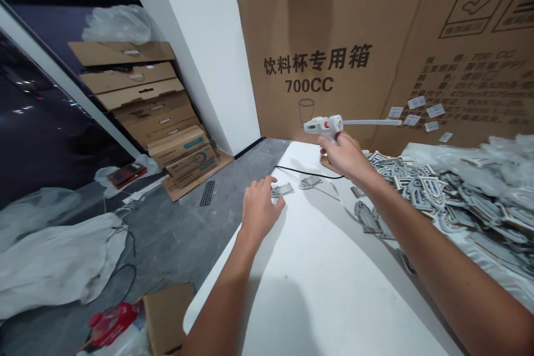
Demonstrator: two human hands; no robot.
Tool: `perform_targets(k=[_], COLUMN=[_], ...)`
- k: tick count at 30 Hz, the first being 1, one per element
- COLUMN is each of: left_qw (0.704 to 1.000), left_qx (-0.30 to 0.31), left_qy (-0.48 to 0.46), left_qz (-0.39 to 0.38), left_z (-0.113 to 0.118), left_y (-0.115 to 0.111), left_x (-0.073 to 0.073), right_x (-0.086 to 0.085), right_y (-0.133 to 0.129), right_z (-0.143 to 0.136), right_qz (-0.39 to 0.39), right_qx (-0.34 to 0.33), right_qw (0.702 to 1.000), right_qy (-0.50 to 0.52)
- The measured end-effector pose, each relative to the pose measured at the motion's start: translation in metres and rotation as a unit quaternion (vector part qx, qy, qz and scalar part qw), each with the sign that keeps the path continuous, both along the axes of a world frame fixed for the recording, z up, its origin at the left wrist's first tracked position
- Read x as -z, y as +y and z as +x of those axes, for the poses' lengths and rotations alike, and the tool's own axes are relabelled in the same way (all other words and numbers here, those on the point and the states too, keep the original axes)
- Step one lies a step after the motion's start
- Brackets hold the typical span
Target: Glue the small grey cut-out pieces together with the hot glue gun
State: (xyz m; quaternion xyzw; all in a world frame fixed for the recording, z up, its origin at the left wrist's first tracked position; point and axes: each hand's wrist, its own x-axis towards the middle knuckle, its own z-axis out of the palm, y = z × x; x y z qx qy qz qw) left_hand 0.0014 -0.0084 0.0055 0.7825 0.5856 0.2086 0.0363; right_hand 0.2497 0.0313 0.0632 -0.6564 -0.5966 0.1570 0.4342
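Observation:
A white hot glue gun (323, 125) is held up in my right hand (344, 154), its nozzle pointing left. A long translucent glue stick (371, 122) juts from its rear to the right. My left hand (261, 203) rests at the table's left edge, thumb and forefinger apart around a small flat grey printed piece (283, 189). Whether the fingertips touch that piece I cannot tell. A similar cut-out (311, 182) lies just to its right. More such pieces (367, 217) lie beneath my right forearm. The white table (308, 267) carries them all.
A large heap of grey-and-white cut-outs (434, 192) covers the table's right side, beside clear plastic bags (511, 156). A black cord (308, 171) crosses the far end. Behind stands a big cardboard box (334, 22). Stacked cartons (146, 100) and a white sack (62, 267) are on the left.

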Motion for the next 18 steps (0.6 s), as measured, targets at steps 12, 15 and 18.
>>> perform_targets(k=[12, 15, 18], left_qw=[1.0, 0.999, 0.999], left_qx=[-0.008, -0.009, -0.012], left_qy=[-0.015, -0.033, -0.044], left_qz=[-0.011, -0.017, -0.018], left_z=[0.002, 0.001, 0.001], left_y=[0.0, 0.001, 0.002], left_x=[0.001, 0.0, 0.0], right_x=[0.002, 0.006, 0.007], right_y=[-0.017, -0.019, -0.02], right_z=[-0.021, -0.026, -0.029], right_qz=[-0.094, -0.1, -0.117], right_qx=[-0.155, -0.193, -0.215], right_qw=[0.971, 0.956, 0.948], right_qy=[-0.153, -0.195, -0.202])
